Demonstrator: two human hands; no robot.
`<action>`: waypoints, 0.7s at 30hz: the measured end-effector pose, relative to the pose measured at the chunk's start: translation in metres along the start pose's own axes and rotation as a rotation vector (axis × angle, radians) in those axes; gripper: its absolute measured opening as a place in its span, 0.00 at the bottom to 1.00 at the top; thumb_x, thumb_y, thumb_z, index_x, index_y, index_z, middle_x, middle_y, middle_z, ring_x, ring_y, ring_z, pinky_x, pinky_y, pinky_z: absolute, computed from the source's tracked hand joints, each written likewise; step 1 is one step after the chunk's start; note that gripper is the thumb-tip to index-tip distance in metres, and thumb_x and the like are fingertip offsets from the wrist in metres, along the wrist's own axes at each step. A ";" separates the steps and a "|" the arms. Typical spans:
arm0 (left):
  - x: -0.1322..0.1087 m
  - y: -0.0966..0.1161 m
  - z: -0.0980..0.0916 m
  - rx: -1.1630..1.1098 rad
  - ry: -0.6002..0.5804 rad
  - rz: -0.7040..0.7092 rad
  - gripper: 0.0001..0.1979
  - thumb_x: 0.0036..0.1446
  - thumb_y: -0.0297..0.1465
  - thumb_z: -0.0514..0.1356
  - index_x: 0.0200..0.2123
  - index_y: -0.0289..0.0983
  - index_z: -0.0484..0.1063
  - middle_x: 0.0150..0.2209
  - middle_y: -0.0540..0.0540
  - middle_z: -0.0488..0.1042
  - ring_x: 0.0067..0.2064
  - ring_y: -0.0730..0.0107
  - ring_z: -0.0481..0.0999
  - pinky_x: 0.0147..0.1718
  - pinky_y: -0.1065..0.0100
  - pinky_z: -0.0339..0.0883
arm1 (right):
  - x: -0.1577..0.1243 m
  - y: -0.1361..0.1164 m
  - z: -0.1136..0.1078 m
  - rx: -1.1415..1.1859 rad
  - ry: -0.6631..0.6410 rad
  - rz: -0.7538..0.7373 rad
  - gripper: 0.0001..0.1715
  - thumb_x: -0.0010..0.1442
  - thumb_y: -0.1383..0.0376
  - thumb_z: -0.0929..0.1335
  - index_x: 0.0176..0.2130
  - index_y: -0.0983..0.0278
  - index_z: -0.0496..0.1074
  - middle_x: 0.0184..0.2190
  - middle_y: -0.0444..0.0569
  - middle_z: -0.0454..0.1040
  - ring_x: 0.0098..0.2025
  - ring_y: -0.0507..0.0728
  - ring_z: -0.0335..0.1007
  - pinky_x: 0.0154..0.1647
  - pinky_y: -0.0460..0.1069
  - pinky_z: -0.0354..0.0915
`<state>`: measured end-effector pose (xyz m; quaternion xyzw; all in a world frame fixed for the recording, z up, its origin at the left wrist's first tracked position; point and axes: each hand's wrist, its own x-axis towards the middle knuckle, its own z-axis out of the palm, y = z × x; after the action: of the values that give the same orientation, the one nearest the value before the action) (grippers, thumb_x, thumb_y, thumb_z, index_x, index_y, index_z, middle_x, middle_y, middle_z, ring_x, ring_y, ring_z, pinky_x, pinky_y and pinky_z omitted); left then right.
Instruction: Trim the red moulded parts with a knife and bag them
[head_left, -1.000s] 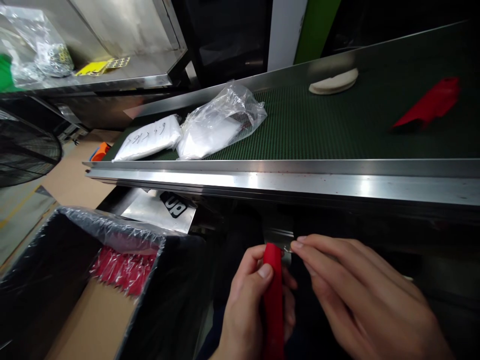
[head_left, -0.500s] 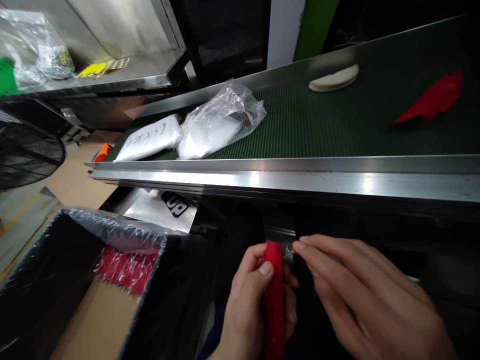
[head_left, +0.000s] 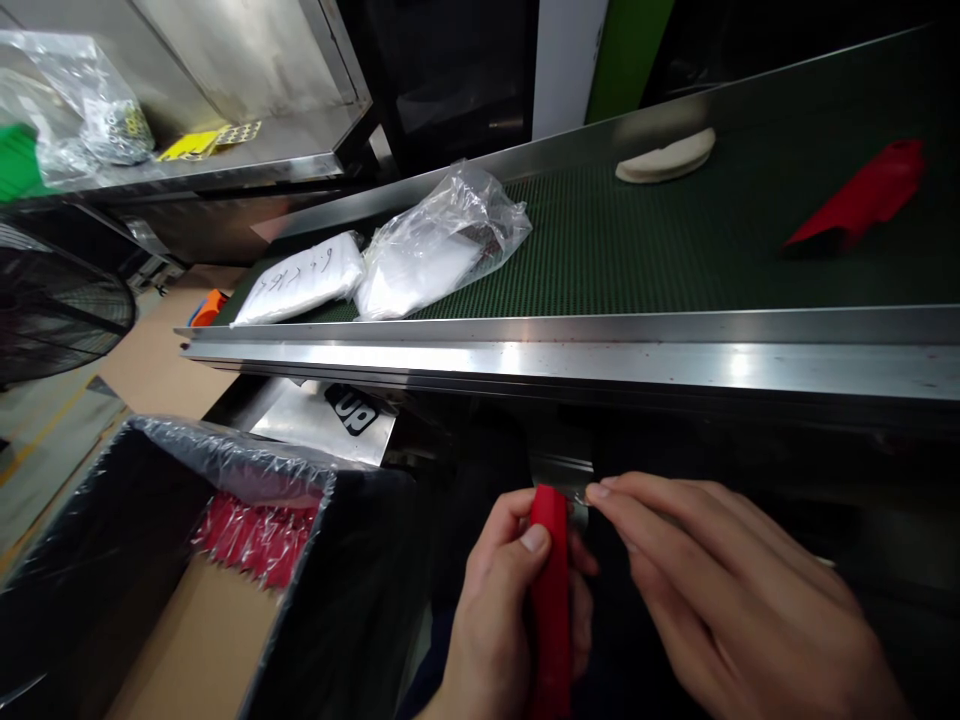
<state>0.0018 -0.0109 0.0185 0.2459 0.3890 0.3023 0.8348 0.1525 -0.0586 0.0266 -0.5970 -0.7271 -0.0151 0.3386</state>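
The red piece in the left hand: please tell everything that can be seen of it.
The red piece is a narrow, smooth strip, plastic by its look, with a rounded top end. It stands nearly upright below the conveyor edge. The left hand grips it, thumb across its front, fingers behind; its lower end leaves the picture. The right hand has fingertips beside the top end; contact cannot be told.

One conveyor belt (head_left: 637, 250) carries four loose items: one handwritten white packet (head_left: 300, 280), one clear bag (head_left: 439, 245), one cream pad (head_left: 664, 157) and a second red piece (head_left: 862, 195). Two hands, the left hand (head_left: 495, 620) and the right hand (head_left: 720, 600), share one red piece (head_left: 551, 590). One lined box (head_left: 352, 580) holds red pieces (head_left: 251, 535) too bunched to count. One fan (head_left: 52, 310).
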 end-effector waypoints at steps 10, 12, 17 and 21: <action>0.002 0.001 0.001 0.007 -0.027 -0.005 0.14 0.59 0.41 0.55 0.40 0.36 0.67 0.30 0.47 0.72 0.16 0.79 0.63 0.12 0.78 0.58 | -0.004 -0.003 -0.003 -0.051 0.018 -0.025 0.20 0.60 0.80 0.65 0.51 0.71 0.72 0.46 0.56 0.73 0.46 0.59 0.69 0.45 0.54 0.65; 0.001 0.002 0.001 -0.011 -0.025 -0.007 0.14 0.60 0.41 0.54 0.40 0.36 0.67 0.30 0.48 0.71 0.16 0.80 0.63 0.12 0.78 0.58 | -0.005 -0.004 -0.002 -0.047 0.020 -0.028 0.20 0.60 0.80 0.64 0.51 0.71 0.72 0.46 0.55 0.73 0.46 0.59 0.69 0.46 0.54 0.64; 0.000 0.009 0.004 -0.014 0.015 -0.041 0.12 0.62 0.40 0.53 0.41 0.38 0.66 0.30 0.49 0.71 0.17 0.81 0.62 0.13 0.79 0.57 | -0.011 -0.005 -0.002 -0.008 -0.008 -0.042 0.25 0.57 0.82 0.63 0.52 0.69 0.72 0.48 0.55 0.72 0.47 0.59 0.68 0.47 0.55 0.64; 0.001 0.015 0.005 0.007 0.025 -0.024 0.13 0.62 0.40 0.52 0.41 0.38 0.67 0.26 0.51 0.67 0.19 0.78 0.63 0.15 0.78 0.58 | -0.016 -0.005 -0.003 -0.004 -0.045 -0.098 0.26 0.57 0.82 0.63 0.53 0.70 0.71 0.49 0.55 0.72 0.48 0.60 0.67 0.48 0.55 0.62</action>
<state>0.0018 -0.0008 0.0310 0.2405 0.4034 0.2939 0.8325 0.1502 -0.0745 0.0225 -0.5615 -0.7628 -0.0197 0.3201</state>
